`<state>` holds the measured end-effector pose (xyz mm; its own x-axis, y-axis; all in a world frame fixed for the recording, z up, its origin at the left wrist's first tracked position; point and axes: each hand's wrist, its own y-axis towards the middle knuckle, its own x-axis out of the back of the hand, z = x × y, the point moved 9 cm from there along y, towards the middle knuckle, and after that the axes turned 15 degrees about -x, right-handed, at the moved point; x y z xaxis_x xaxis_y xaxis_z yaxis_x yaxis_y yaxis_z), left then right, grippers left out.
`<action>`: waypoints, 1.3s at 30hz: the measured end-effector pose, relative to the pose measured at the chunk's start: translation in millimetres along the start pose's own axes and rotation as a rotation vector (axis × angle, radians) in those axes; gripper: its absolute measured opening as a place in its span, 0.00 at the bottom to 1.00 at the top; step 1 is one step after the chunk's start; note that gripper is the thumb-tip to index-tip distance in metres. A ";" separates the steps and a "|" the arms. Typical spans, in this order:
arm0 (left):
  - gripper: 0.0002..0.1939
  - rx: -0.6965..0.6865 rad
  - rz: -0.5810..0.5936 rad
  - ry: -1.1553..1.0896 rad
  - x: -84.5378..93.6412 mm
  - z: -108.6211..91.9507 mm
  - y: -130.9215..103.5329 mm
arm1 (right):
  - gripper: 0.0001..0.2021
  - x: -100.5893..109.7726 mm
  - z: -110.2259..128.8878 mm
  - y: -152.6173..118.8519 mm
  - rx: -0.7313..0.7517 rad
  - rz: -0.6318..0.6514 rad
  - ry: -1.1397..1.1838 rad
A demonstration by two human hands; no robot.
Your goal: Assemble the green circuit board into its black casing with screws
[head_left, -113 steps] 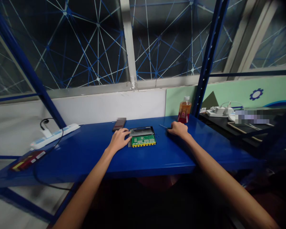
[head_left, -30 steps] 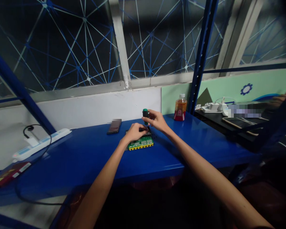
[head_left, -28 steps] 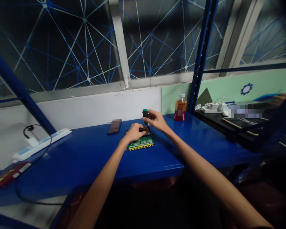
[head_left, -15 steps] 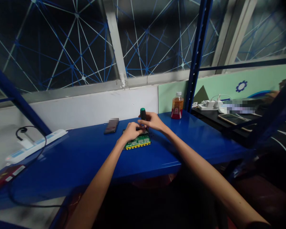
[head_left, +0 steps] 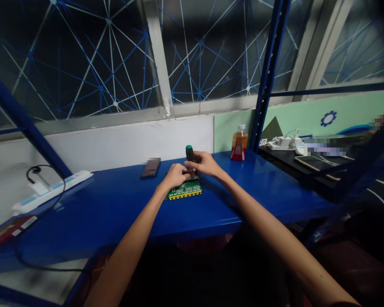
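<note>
A green circuit board (head_left: 188, 187) with a yellow connector strip along its near edge lies on the blue table (head_left: 115, 213). Over its far part, my right hand (head_left: 205, 163) is closed round a screwdriver (head_left: 190, 152) with a black and green handle, held nearly upright and leaning slightly left. My left hand (head_left: 176, 175) is at the board's far left, its fingers pressed together close to the screwdriver's lower end. Whatever those fingers pinch is too small to make out. The screwdriver's tip is hidden by the fingers.
A dark phone (head_left: 150, 168) lies behind and left of the board. A bottle (head_left: 239, 143) of red-orange drink stands at the back right. On the left are a white power strip (head_left: 56, 190), a black cable and a red box (head_left: 11, 232). Blue shelf posts rise at both sides.
The screwdriver's handle has tilted a little to the left in my right hand. The surroundings have shifted slightly right in the view. Both hands stay over the board.
</note>
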<state>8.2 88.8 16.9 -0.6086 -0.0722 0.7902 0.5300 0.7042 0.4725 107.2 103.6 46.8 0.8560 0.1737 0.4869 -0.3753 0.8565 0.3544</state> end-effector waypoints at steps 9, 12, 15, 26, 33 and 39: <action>0.11 0.009 -0.017 0.038 0.3 0.3 -1.8 | 0.14 1.7 -2.5 1.2 0.007 -0.045 -0.045; 0.12 -0.002 -0.018 0.001 -1.0 0.5 -2.1 | 0.15 3.4 -1.6 1.0 0.004 -0.026 -0.034; 0.11 -0.024 -0.010 -0.060 -3.7 2.0 -1.0 | 0.16 4.9 0.9 0.0 0.022 -0.008 -0.017; 0.10 -0.031 0.014 -0.134 -8.4 2.9 -0.7 | 0.20 10.2 3.1 -3.1 0.011 -0.070 -0.023; 0.09 -0.007 0.031 -0.102 -12.2 9.6 -2.6 | 0.19 10.9 8.3 -5.4 0.059 -0.105 -0.124; 0.09 0.015 0.029 -0.086 -10.8 7.7 -2.5 | 0.16 9.2 7.1 -6.4 0.064 -0.144 -0.220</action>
<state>8.8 93.3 4.2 -0.6416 0.0088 0.7670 0.5395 0.7160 0.4431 114.9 96.3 54.7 0.8071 -0.0640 0.5870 -0.2827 0.8309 0.4793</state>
